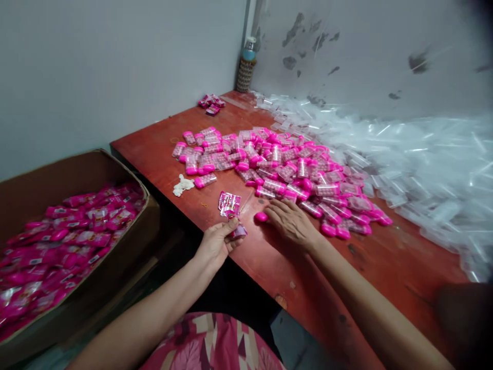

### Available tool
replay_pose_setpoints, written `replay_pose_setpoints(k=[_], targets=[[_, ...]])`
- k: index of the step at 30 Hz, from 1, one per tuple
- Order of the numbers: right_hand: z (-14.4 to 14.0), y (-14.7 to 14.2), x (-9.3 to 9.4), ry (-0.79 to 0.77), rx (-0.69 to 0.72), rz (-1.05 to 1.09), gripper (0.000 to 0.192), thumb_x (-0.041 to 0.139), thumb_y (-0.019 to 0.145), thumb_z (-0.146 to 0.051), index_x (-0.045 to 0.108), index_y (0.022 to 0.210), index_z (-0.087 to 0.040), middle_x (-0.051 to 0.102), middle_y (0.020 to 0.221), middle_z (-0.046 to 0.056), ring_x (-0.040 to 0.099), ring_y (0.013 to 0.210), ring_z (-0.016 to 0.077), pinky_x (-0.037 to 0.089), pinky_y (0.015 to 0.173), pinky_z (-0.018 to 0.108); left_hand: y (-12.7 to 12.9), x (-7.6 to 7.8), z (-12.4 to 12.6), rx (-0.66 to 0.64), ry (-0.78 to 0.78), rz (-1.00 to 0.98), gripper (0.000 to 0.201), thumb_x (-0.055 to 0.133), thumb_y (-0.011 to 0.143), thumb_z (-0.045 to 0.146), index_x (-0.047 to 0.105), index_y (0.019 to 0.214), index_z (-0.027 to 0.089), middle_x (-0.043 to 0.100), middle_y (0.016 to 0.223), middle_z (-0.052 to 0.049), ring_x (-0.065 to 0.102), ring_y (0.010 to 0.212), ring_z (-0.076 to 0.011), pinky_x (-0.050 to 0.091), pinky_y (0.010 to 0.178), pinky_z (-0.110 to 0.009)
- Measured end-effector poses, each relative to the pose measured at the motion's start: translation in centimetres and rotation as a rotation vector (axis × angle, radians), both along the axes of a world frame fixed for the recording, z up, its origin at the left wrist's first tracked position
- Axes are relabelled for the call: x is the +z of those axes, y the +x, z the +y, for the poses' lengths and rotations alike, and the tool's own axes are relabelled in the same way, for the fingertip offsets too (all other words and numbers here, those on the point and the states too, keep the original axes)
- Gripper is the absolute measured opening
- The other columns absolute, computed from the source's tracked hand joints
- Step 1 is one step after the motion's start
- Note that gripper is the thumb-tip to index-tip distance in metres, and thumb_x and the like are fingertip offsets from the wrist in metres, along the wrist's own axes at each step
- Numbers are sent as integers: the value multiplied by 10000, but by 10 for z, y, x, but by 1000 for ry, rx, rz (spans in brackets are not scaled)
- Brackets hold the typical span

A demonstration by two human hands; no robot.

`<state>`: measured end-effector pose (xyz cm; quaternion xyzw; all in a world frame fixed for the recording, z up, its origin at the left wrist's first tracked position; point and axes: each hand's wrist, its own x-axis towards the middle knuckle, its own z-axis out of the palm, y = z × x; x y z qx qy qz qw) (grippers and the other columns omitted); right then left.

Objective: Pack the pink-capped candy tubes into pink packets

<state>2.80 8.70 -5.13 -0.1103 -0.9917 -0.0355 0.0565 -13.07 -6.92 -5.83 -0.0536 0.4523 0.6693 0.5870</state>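
Head view of a red-brown wooden table [385, 267] set in a room corner. The left hand [215, 244] sits at the table's near edge, its fingers and thumb curled together and pinching a small pink-and-white printed packet [230, 205] — the packet stands up out of the fingers, just above the table edge. The right hand [290, 221] lies palm down on the tabletop, fingers loosely spread and holding nothing; its fingertips reach the near rim of a heap of small clear plastic tubes with pink caps and pink contents [277, 164]. A single loose pink cap [261, 217] lies on the wood just beside that hand, between the two hands.

Behind and to the right of the pink heap spreads a large drift of empty clear plastic tubes [416, 159], banked against the stained wall. A small crumpled white object [182, 185] lies left of the heap; what it is cannot be told. A few more pink packets [211, 102] lie far back near the corner, close to a bottle in a woven sleeve [246, 67]. Left of the table stands an open brown cardboard box [127, 169] — filled with pink packets.
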Motion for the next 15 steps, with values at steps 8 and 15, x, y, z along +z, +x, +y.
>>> replay_pose_setpoints(k=[8, 15], targets=[[-114, -16, 3, -1150, -718, 599, 296, 360, 861, -427, 541, 935, -205, 639, 644, 17, 570, 461, 149, 451, 429, 249, -1, 0, 6, 160, 37, -147, 139, 673, 675, 182, 576, 742, 108, 652, 664, -59, 639, 598, -159, 532, 557, -248], [-149, -31, 0, -1435, -774, 804, 309, 484, 809, -412, 491, 1033, -199, 626, 822, 30, 611, 571, 127, 530, 509, 252, 10, 1, 8, 153, 113, -166, 183, 705, 639, 202, 563, 710, 112, 626, 627, -30, 603, 560, -121, 513, 562, -237]])
